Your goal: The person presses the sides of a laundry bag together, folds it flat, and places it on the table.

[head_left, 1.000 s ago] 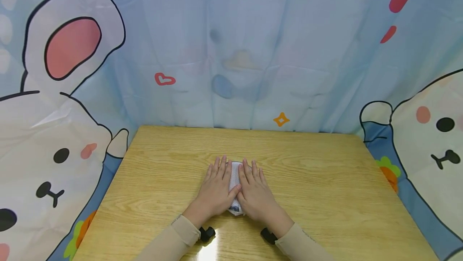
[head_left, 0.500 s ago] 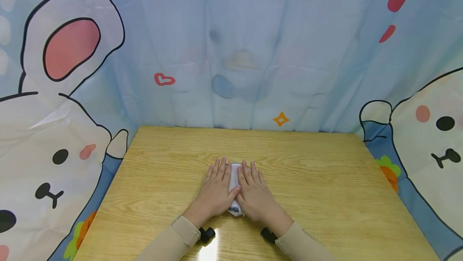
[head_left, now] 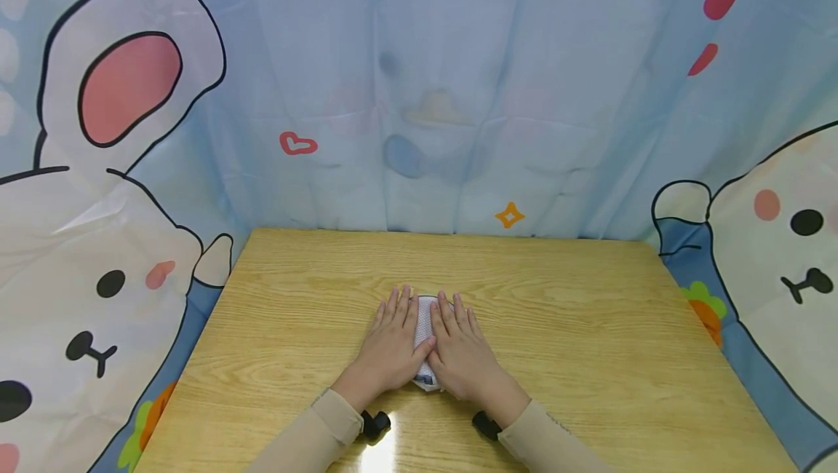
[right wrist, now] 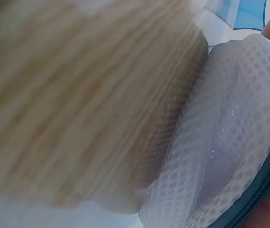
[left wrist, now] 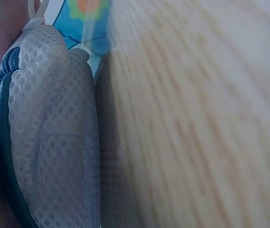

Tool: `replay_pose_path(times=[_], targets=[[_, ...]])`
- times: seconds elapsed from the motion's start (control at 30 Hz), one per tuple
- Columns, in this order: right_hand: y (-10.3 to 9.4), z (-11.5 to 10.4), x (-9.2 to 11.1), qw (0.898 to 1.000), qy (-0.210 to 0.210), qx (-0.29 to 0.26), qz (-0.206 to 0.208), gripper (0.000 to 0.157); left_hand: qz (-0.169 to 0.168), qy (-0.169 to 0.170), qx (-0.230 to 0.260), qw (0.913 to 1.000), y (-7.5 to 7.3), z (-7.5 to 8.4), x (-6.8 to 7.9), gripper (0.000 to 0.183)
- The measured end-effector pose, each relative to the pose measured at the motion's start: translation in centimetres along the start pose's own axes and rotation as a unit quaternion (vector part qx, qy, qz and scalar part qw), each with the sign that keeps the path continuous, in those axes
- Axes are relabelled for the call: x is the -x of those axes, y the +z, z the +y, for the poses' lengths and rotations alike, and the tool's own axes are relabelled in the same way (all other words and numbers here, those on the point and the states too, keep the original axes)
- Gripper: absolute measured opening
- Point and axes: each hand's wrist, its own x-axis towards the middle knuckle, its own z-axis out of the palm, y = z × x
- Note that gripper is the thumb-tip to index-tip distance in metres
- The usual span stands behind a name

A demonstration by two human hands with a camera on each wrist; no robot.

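Note:
A white mesh pouch (head_left: 424, 324) lies on the wooden table, partly hidden under both hands. My left hand (head_left: 391, 346) rests on its left side with straight fingers, and my right hand (head_left: 461, 349) covers the right side the same way. The thumbs meet over the middle. Seen from the left wrist, the mesh (left wrist: 61, 123) bulges up off the table, with a dark teal zipper (left wrist: 3, 114) along its edge and a thin white cord (left wrist: 38, 10) at the far end. In the right wrist view, something smooth and pale shows through the netting (right wrist: 210, 133), below the zipper (right wrist: 256, 190).
The wooden table (head_left: 576, 327) runs back to a pale blue curtain (head_left: 432, 94) printed with cartoon bears. A black wrist strap piece (head_left: 375, 426) sits under the left wrist, another (head_left: 486, 426) under the right. Beige sleeves (head_left: 304, 433) reach in from the front.

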Motion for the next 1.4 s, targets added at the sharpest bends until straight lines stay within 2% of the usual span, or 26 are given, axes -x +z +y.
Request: replay_pose_path(times=[0.43, 0.83, 1.4], targets=[[0.19, -0.23, -0.15, 1.0, 0.014, -0.015, -0.021, 0.067, -0.001, 0.003, 0.0, 1.0, 0.05, -0.16, -0.01, 0.081], [0.33, -0.32, -0.29, 1.0, 0.011, -0.019, -0.009, 0.067, -0.022, -0.009, 0.025, 0.9994, -0.15, -0.19, 0.12, 0.081], [0.45, -0.1, -0.8, 0.998, 0.018, -0.054, -0.032, 0.067, -0.044, -0.005, 0.025, 0.9987, 0.19, -0.68, -0.14, 0.082]])
